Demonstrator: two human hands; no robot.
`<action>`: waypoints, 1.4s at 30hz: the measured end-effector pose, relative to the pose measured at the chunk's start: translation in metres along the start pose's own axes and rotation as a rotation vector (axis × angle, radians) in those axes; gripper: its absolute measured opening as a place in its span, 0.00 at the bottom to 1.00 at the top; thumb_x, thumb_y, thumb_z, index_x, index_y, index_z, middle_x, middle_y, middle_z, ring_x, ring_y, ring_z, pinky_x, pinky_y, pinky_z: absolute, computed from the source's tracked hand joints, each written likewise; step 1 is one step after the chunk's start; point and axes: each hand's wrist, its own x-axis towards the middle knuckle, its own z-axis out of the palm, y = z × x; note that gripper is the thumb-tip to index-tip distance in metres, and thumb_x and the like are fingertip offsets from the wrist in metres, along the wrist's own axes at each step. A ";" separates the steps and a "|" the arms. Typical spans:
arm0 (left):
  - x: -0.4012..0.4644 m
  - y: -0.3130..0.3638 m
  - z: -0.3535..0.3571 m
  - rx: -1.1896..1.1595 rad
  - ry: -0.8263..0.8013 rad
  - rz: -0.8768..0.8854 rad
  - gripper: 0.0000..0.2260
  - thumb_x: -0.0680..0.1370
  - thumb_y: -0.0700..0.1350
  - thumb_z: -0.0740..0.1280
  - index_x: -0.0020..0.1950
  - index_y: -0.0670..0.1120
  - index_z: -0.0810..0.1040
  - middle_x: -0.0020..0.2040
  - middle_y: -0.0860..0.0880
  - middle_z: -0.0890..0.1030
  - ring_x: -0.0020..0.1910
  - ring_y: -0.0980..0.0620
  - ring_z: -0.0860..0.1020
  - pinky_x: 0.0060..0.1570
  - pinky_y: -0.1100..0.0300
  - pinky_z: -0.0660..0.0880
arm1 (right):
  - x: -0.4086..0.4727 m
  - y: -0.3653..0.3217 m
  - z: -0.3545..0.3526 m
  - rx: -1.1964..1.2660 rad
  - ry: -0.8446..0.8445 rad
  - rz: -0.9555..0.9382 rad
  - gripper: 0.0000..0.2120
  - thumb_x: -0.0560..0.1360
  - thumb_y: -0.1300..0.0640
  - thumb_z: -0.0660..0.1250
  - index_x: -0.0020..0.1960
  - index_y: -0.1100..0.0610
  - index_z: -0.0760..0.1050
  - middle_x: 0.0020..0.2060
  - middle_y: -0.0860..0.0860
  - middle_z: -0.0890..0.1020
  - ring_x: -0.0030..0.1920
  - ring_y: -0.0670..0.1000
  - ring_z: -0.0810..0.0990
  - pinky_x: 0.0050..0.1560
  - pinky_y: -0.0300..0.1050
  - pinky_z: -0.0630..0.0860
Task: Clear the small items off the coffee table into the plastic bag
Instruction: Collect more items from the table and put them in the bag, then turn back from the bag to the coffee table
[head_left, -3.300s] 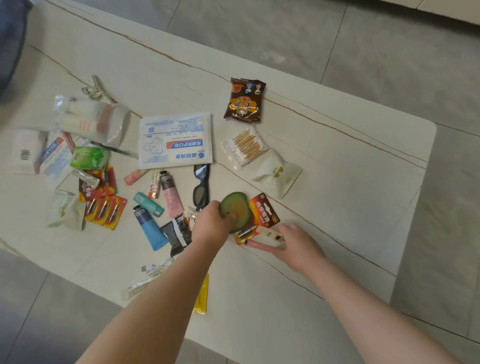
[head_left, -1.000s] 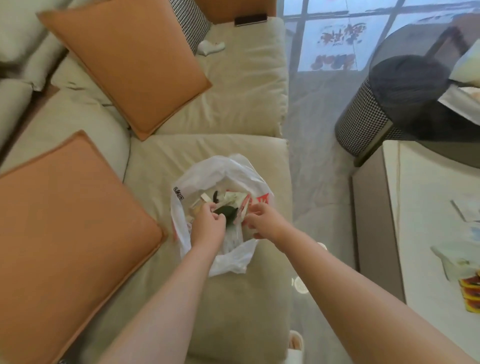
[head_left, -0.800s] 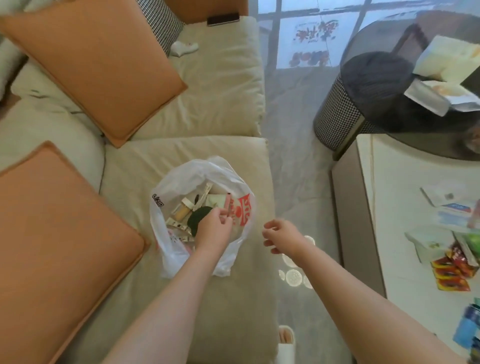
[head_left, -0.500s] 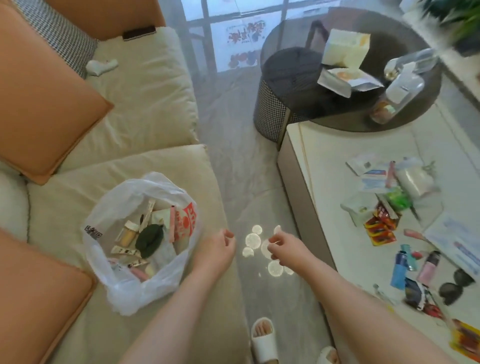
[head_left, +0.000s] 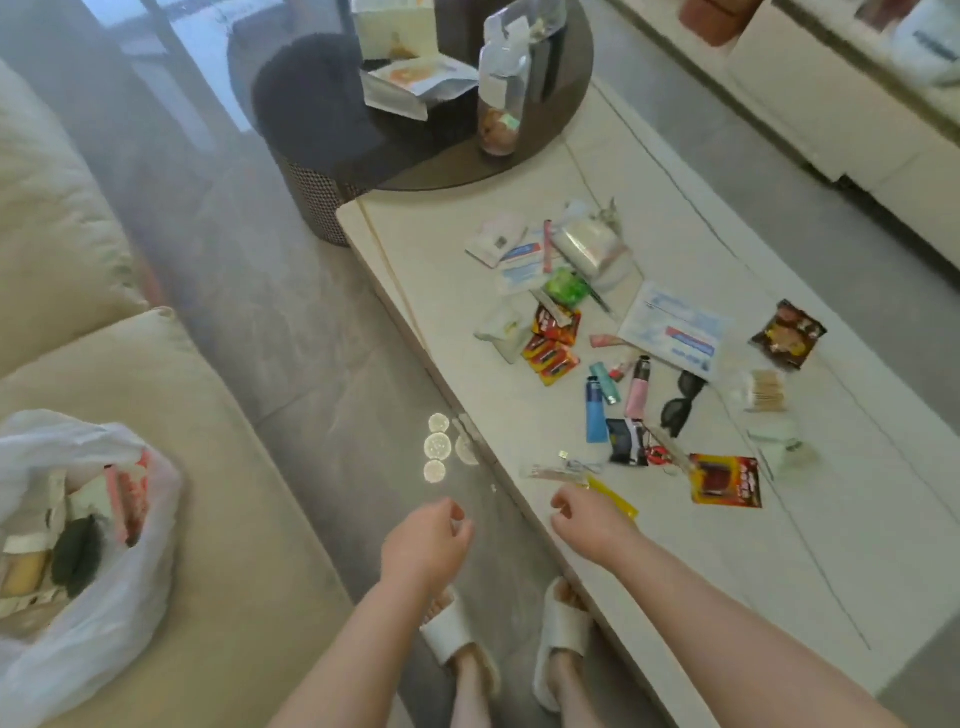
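**Q:** Progress at this moment: how much had you cleared?

**A:** Part only. Your thin white plastic bag (head_left: 88, 540) lay open-mouthed on the beige fabric sofa seat (head_left: 218, 467), well apart from the table, and held several pieces, among them a dark green rounded pad (head_left: 75, 556). Most of the clutter remained on the pale stone-look coffee table (head_left: 753, 571).

**Q:** What was left there?

**A:** You had yet to take the red-and-yellow battery card (head_left: 724, 480), the dark sunglasses (head_left: 681, 402), the blue squeeze tube (head_left: 596, 410), the pink squeeze tube (head_left: 637, 391), the brown snack packet (head_left: 788, 335), the white-and-blue mask packet (head_left: 675, 335), the clear pack of cotton swabs (head_left: 763, 392) and the flat yellow strip (head_left: 613, 499) near the front edge.

**Q:** And the hands?

**A:** Your left hand (head_left: 423, 545) hung over the floor between sofa and table, fingers loosely curled, holding nothing. Your right hand (head_left: 587, 522) hovered over the table's near edge just beside the yellow strip, fingers likewise loosely curled and empty.

**Q:** How did the bag look?

**A:** Crumpled, translucent, with red print at its rim, slumped but open upward.
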 end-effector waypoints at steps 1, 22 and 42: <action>0.000 0.015 0.009 0.014 -0.018 0.009 0.14 0.79 0.54 0.57 0.59 0.52 0.75 0.56 0.54 0.79 0.56 0.52 0.77 0.50 0.58 0.73 | -0.002 0.019 -0.004 0.014 0.005 0.016 0.14 0.77 0.54 0.59 0.60 0.55 0.75 0.59 0.53 0.79 0.59 0.54 0.77 0.56 0.45 0.73; 0.078 0.266 0.162 0.321 -0.189 0.332 0.18 0.80 0.53 0.58 0.68 0.49 0.72 0.63 0.48 0.75 0.62 0.47 0.74 0.55 0.55 0.73 | 0.049 0.309 -0.083 0.196 0.236 0.297 0.19 0.77 0.54 0.60 0.67 0.57 0.69 0.63 0.56 0.72 0.61 0.57 0.73 0.58 0.49 0.73; 0.176 0.351 0.254 0.712 -0.028 0.586 0.29 0.71 0.60 0.69 0.65 0.44 0.68 0.60 0.45 0.70 0.59 0.45 0.68 0.59 0.52 0.65 | 0.163 0.361 -0.101 0.052 0.564 0.492 0.35 0.70 0.44 0.71 0.69 0.58 0.61 0.64 0.59 0.71 0.63 0.58 0.69 0.61 0.51 0.69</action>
